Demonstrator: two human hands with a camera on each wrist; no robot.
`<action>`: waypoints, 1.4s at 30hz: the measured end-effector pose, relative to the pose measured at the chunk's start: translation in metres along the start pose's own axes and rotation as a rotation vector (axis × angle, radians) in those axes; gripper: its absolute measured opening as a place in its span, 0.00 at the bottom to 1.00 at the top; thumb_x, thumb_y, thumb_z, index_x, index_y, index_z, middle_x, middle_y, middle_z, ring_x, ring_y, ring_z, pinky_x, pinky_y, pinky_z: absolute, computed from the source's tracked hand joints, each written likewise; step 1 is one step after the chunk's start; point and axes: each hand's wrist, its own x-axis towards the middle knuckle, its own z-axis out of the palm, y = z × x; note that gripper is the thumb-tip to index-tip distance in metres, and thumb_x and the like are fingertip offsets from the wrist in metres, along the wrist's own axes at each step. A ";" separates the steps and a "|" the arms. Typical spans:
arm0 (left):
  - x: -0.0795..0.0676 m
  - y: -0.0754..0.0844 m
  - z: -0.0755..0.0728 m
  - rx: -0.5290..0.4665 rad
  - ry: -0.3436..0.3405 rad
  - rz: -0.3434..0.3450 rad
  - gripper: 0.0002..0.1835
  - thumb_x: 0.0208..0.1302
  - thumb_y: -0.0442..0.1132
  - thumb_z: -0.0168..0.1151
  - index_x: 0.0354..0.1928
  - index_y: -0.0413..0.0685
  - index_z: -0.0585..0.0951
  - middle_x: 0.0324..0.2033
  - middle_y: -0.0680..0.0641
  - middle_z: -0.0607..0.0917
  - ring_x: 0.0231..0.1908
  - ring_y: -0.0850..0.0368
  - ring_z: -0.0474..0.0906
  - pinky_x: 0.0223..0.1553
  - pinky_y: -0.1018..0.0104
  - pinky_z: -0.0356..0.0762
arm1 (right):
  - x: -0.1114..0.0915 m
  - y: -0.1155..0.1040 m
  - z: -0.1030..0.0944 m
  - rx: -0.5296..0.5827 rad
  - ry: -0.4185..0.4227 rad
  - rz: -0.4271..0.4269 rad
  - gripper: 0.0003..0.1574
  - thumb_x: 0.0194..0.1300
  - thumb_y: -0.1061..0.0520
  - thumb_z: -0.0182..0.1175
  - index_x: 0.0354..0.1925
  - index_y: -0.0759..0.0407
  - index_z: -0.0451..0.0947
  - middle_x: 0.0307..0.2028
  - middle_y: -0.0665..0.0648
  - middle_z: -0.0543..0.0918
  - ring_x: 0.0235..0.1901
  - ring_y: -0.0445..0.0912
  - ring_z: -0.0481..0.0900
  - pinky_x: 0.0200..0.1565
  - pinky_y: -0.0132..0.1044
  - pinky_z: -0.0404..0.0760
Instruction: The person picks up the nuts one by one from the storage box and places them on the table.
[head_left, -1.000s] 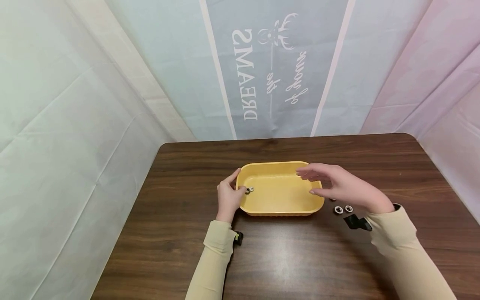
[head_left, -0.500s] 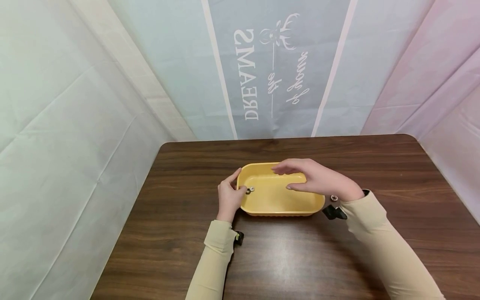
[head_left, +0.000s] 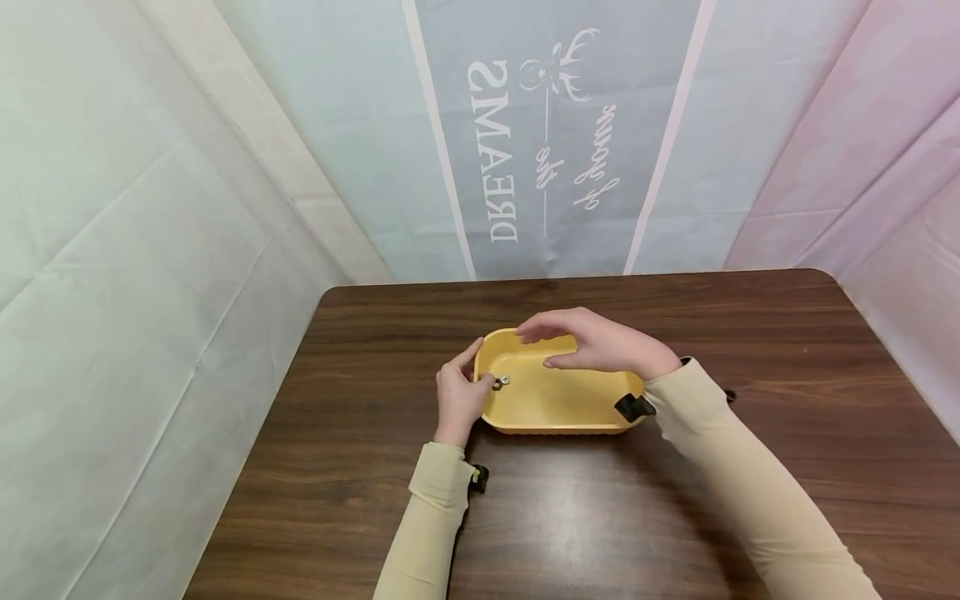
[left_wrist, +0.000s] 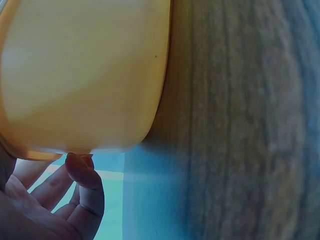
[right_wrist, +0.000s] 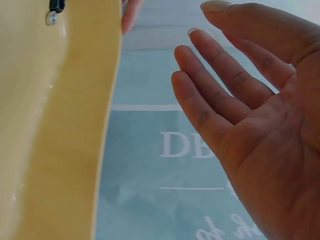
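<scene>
A yellow plastic basin (head_left: 558, 400) with rounded corners sits on the table. My left hand (head_left: 459, 398) grips its left end, thumb over the rim and fingers along the outside. In the left wrist view, the curled fingers of the left hand (left_wrist: 82, 195) meet the basin wall (left_wrist: 85, 75). Inside, close to that thumb, lie a small dark ring-shaped piece (head_left: 497, 384) and a small silvery one (head_left: 505, 380). My right hand (head_left: 600, 340) hovers over the basin, fingers loosely extended and thumb apart; its palm (right_wrist: 280, 145) holds nothing in the right wrist view.
The dark wood-grain table (head_left: 360, 467) extends around the basin. A printed cloth (head_left: 555, 167) hangs behind it. Black wrist cameras (head_left: 633, 407) sit at both cuffs. The right sleeve (head_left: 735, 467) covers part of the table on the right.
My right hand has moved left across the basin, from its right end to above its middle. The small rings on the table at right are now hidden by that arm. The left hand stays put.
</scene>
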 end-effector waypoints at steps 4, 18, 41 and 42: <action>0.000 -0.001 0.000 0.006 0.001 0.009 0.34 0.46 0.26 0.63 0.58 0.60 0.81 0.11 0.49 0.74 0.14 0.58 0.70 0.13 0.67 0.70 | 0.007 0.009 0.002 0.036 -0.022 0.008 0.31 0.60 0.62 0.65 0.61 0.51 0.72 0.52 0.47 0.79 0.54 0.46 0.75 0.55 0.44 0.73; 0.002 -0.002 0.002 0.015 0.007 0.008 0.34 0.46 0.26 0.63 0.57 0.60 0.81 0.12 0.50 0.75 0.13 0.59 0.70 0.12 0.68 0.70 | 0.032 0.040 0.023 0.172 -0.094 0.007 0.31 0.59 0.69 0.62 0.61 0.66 0.70 0.50 0.63 0.79 0.53 0.54 0.76 0.57 0.46 0.71; 0.003 -0.001 0.000 0.019 0.008 0.023 0.33 0.45 0.26 0.64 0.56 0.61 0.82 0.13 0.51 0.75 0.12 0.61 0.68 0.12 0.69 0.69 | 0.047 0.061 0.056 0.264 -0.215 0.045 0.30 0.53 0.75 0.62 0.56 0.71 0.71 0.47 0.68 0.79 0.49 0.59 0.77 0.54 0.49 0.73; 0.003 -0.001 0.000 0.017 0.006 0.023 0.33 0.45 0.26 0.64 0.56 0.61 0.82 0.13 0.50 0.75 0.12 0.61 0.68 0.12 0.69 0.69 | 0.047 0.062 0.058 0.268 -0.216 0.045 0.30 0.53 0.75 0.62 0.56 0.71 0.71 0.47 0.68 0.79 0.49 0.60 0.77 0.54 0.49 0.74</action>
